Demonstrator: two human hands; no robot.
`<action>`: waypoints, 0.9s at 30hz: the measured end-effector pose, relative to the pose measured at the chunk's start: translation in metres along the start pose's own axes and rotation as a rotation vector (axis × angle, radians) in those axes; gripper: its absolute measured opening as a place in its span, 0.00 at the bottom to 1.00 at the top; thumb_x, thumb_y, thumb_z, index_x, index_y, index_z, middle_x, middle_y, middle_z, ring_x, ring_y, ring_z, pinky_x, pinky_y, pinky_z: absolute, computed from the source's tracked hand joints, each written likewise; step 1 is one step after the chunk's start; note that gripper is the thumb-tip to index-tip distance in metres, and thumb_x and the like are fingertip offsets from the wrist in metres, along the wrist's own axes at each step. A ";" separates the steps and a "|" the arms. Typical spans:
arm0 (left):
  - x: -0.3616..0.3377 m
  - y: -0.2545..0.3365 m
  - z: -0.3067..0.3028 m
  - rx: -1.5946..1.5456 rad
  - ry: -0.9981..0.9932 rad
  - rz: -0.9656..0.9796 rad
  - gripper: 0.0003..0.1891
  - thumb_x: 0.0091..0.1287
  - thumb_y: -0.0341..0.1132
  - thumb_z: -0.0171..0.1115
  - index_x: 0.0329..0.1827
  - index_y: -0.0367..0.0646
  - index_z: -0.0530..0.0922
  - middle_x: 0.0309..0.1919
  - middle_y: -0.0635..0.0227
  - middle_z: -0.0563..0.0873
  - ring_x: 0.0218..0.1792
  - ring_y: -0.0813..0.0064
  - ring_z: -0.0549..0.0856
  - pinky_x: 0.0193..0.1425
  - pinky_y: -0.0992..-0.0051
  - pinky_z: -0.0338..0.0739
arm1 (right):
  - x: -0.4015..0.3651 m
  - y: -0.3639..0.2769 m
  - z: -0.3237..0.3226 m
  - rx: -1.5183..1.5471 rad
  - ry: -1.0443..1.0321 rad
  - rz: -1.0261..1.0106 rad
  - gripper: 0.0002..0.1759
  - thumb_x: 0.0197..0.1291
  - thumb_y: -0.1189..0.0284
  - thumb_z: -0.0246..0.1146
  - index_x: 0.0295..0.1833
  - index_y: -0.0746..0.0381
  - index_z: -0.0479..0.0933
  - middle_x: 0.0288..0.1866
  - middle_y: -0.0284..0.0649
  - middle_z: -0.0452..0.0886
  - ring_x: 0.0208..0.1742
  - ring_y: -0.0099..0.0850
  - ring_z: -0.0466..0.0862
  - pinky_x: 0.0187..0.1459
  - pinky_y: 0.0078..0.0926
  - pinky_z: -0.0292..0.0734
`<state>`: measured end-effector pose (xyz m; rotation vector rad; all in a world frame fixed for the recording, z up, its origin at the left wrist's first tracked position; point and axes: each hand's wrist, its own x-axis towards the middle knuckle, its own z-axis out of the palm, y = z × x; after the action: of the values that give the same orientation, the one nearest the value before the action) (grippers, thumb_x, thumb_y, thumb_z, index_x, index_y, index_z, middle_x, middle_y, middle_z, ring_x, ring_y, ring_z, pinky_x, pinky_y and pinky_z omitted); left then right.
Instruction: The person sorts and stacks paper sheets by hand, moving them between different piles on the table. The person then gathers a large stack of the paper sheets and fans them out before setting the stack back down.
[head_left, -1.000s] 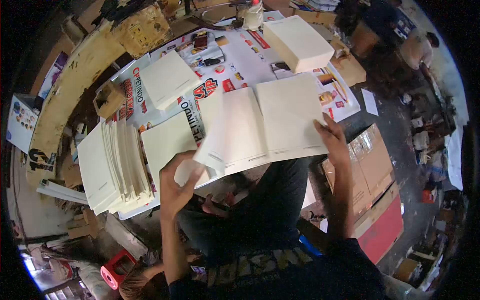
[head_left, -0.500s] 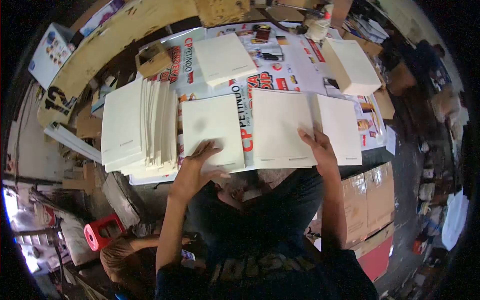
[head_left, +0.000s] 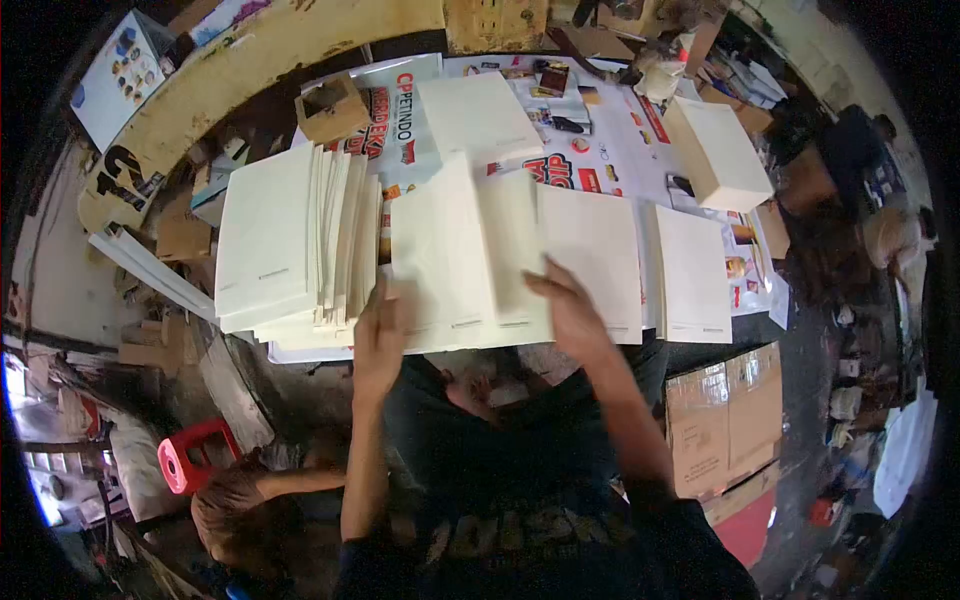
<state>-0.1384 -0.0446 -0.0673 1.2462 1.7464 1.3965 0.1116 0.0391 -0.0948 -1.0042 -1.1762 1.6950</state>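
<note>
On the near part of the desk (head_left: 607,112), which is covered with a printed banner (head_left: 625,150), pale paper sheets (head_left: 440,255) lie between the two hands, with one part raised near their middle. The left hand (head_left: 380,328) is at the left lower edge of these sheets, its fingers close together. The right hand (head_left: 568,305) is at their right side, partly open, the fingertips near the border with the next paper stack (head_left: 595,255). Both hands are blurred, so I cannot tell if either one grips the paper. Further right lies one more stack (head_left: 692,265), apart from the hands; to the left leans a thick pile of folded sheets (head_left: 262,240).

Behind this pile stands a small brown box (head_left: 345,118) with open top; what is inside, I cannot see. Below the right side of the desk is a cardboard carton (head_left: 725,420), closed with clear tape, so its content is hidden.
</note>
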 end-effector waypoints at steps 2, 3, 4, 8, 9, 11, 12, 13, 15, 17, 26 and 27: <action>0.004 0.024 0.002 0.301 -0.085 -0.035 0.27 0.74 0.34 0.52 0.73 0.31 0.60 0.57 0.47 0.79 0.62 0.68 0.75 0.59 0.75 0.73 | 0.001 -0.005 0.028 -0.257 -0.144 -0.212 0.24 0.62 0.68 0.58 0.64 0.64 0.73 0.49 0.38 0.82 0.52 0.25 0.77 0.52 0.26 0.73; 0.002 0.010 0.008 0.166 0.084 0.126 0.30 0.70 0.29 0.58 0.74 0.34 0.59 0.52 0.54 0.80 0.52 0.69 0.80 0.46 0.80 0.77 | 0.007 0.004 0.033 -0.425 -0.122 -0.301 0.23 0.62 0.70 0.56 0.63 0.63 0.74 0.47 0.37 0.82 0.49 0.23 0.78 0.49 0.24 0.74; 0.007 0.003 0.002 0.113 0.088 0.127 0.28 0.69 0.29 0.59 0.71 0.34 0.62 0.49 0.58 0.81 0.46 0.73 0.81 0.42 0.79 0.77 | 0.006 -0.002 0.037 -0.087 -0.148 -0.064 0.22 0.62 0.75 0.56 0.63 0.62 0.74 0.52 0.37 0.80 0.53 0.24 0.77 0.53 0.22 0.73; 0.001 0.065 -0.005 -0.017 -0.089 -0.062 0.25 0.69 0.35 0.63 0.65 0.32 0.69 0.53 0.59 0.81 0.48 0.70 0.81 0.51 0.72 0.76 | -0.033 -0.056 0.043 0.348 -0.172 0.259 0.22 0.70 0.71 0.54 0.69 0.58 0.70 0.60 0.35 0.77 0.56 0.22 0.76 0.59 0.21 0.71; -0.002 0.060 -0.002 0.004 -0.104 -0.031 0.25 0.69 0.37 0.63 0.63 0.31 0.71 0.52 0.60 0.82 0.47 0.70 0.81 0.52 0.71 0.75 | -0.030 -0.025 0.030 0.052 -0.213 -0.049 0.25 0.70 0.70 0.55 0.72 0.56 0.67 0.62 0.37 0.76 0.58 0.24 0.76 0.61 0.23 0.70; -0.010 0.087 0.014 0.068 -0.202 -0.003 0.24 0.68 0.37 0.64 0.61 0.30 0.72 0.50 0.60 0.83 0.47 0.71 0.81 0.54 0.71 0.74 | -0.028 0.004 0.013 -0.018 -0.107 -0.104 0.26 0.72 0.60 0.53 0.69 0.63 0.67 0.63 0.44 0.75 0.60 0.34 0.76 0.64 0.32 0.69; -0.015 0.101 0.023 0.131 -0.261 0.015 0.23 0.68 0.37 0.64 0.60 0.29 0.73 0.49 0.60 0.84 0.48 0.72 0.81 0.55 0.71 0.74 | -0.035 -0.009 0.004 -0.007 -0.075 -0.113 0.26 0.72 0.60 0.53 0.69 0.63 0.67 0.63 0.44 0.75 0.60 0.34 0.76 0.64 0.32 0.69; -0.017 0.112 0.032 0.137 -0.290 0.026 0.23 0.68 0.37 0.64 0.60 0.29 0.73 0.49 0.60 0.84 0.48 0.72 0.81 0.55 0.71 0.74 | -0.046 -0.034 -0.008 0.140 -0.022 -0.073 0.28 0.71 0.57 0.54 0.69 0.63 0.67 0.62 0.44 0.76 0.60 0.34 0.77 0.63 0.32 0.70; -0.023 0.128 0.054 -0.031 -0.331 0.027 0.21 0.67 0.36 0.65 0.57 0.29 0.75 0.46 0.60 0.85 0.46 0.73 0.81 0.55 0.72 0.74 | -0.064 -0.052 -0.034 0.291 0.040 -0.041 0.31 0.70 0.54 0.55 0.69 0.64 0.67 0.62 0.45 0.76 0.60 0.33 0.77 0.63 0.32 0.71; -0.027 0.139 0.086 -0.090 -0.371 -0.024 0.20 0.68 0.36 0.64 0.57 0.29 0.75 0.46 0.60 0.84 0.47 0.74 0.80 0.55 0.73 0.74 | -0.083 -0.056 -0.057 0.284 0.071 -0.039 0.33 0.66 0.52 0.60 0.67 0.65 0.69 0.59 0.45 0.78 0.56 0.31 0.79 0.59 0.31 0.73; -0.021 0.109 0.331 0.123 -0.676 0.808 0.24 0.59 0.44 0.70 0.52 0.36 0.79 0.55 0.48 0.80 0.58 0.53 0.77 0.61 0.59 0.73 | -0.202 -0.127 -0.216 -0.068 0.977 -0.432 0.19 0.65 0.67 0.63 0.59 0.65 0.77 0.48 0.38 0.84 0.43 0.24 0.82 0.46 0.24 0.78; -0.035 0.113 0.351 0.264 -0.629 1.036 0.26 0.55 0.46 0.73 0.49 0.37 0.80 0.55 0.48 0.79 0.59 0.50 0.76 0.60 0.58 0.73 | -0.214 -0.136 -0.233 -0.123 1.045 -0.490 0.19 0.66 0.69 0.62 0.58 0.66 0.76 0.47 0.37 0.84 0.41 0.23 0.83 0.44 0.22 0.78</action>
<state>0.2130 0.0712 -0.0658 2.5978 0.8367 1.0146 0.4244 -0.0585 0.0106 -1.2925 -0.7096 0.5415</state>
